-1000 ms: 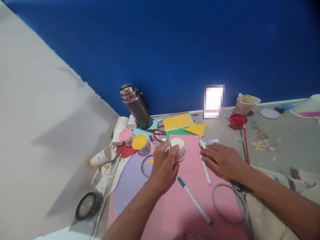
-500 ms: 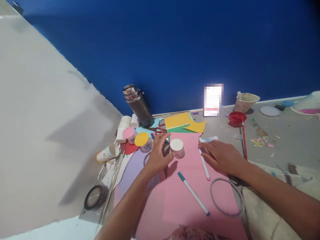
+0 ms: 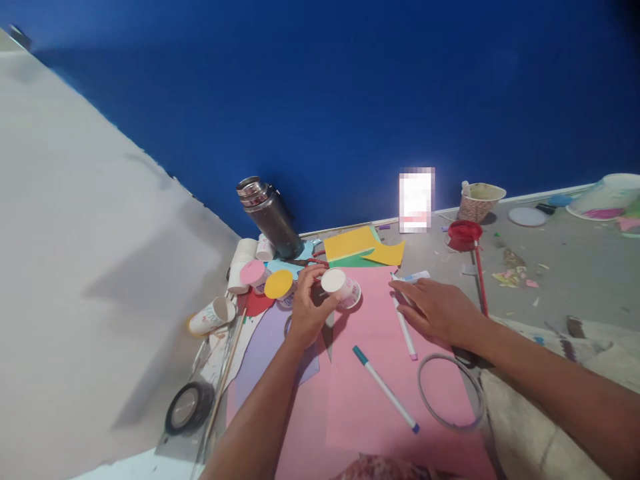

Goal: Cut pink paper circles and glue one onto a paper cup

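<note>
One paper cup tilts, white base pointing toward ten o'clock, pinched by the left hand; the right hand lies spread flat on pink paper, a marker under its fingers.

Cup on paper sheet, left of marker.

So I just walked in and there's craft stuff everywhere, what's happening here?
A person sits over a pink paper sheet. Their left hand grips a small white paper cup, tipped on its side at the sheet's far edge. Their right hand lies flat on the sheet over a pink-tipped marker. A teal-capped marker lies loose nearby.
</note>
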{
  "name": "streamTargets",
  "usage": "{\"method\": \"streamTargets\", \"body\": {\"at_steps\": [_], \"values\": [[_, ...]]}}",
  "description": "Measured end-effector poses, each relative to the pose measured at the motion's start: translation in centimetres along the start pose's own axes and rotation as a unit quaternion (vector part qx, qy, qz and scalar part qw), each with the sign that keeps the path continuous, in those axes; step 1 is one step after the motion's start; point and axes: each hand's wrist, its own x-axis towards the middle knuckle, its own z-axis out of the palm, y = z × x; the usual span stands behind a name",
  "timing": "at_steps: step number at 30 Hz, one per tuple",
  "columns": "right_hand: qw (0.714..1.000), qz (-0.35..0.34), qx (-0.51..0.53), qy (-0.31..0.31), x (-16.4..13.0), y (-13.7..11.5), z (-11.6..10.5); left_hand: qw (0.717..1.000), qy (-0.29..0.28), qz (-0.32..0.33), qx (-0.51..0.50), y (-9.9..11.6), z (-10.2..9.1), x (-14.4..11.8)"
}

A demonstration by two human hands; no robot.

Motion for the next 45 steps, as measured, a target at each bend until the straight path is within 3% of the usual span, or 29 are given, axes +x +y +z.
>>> {"method": "streamTargets", "body": {"at_steps": [6, 10, 19, 25, 31, 39, 45], "values": [[1.000, -0.017, 0.003, 0.008, -0.1, 0.3, 0.4, 0.992, -0.030, 0.062, 0.109, 0.4, 0.7, -0.4], [0.999, -0.038, 0.001, 0.014, -0.1, 0.3, 0.6, 0.990, -0.048, 0.057, 0.118, 0.5, 0.7, -0.4], [1.000, 0.003, -0.015, -0.022, 0.0, -0.9, -0.9, 0.996, -0.052, 0.009, 0.069, 0.8, 0.6, 0.1], [0.999, 0.036, -0.032, -0.021, 0.2, -0.9, -1.1, 0.998, -0.042, 0.013, 0.039, 1.3, 0.8, 0.1], [0.998, 0.039, -0.039, -0.011, 0.1, -0.6, -0.5, 0.998, -0.036, 0.025, 0.050, 1.3, 0.8, -0.2], [0.996, 0.033, -0.045, 0.062, -0.3, 0.6, 1.5, 0.999, -0.038, 0.023, 0.031, 1.0, 1.1, -0.8], [0.994, 0.091, 0.023, 0.051, -0.2, 1.1, 1.5, 0.999, -0.028, 0.025, -0.007, 1.3, 0.8, -1.2]]}}
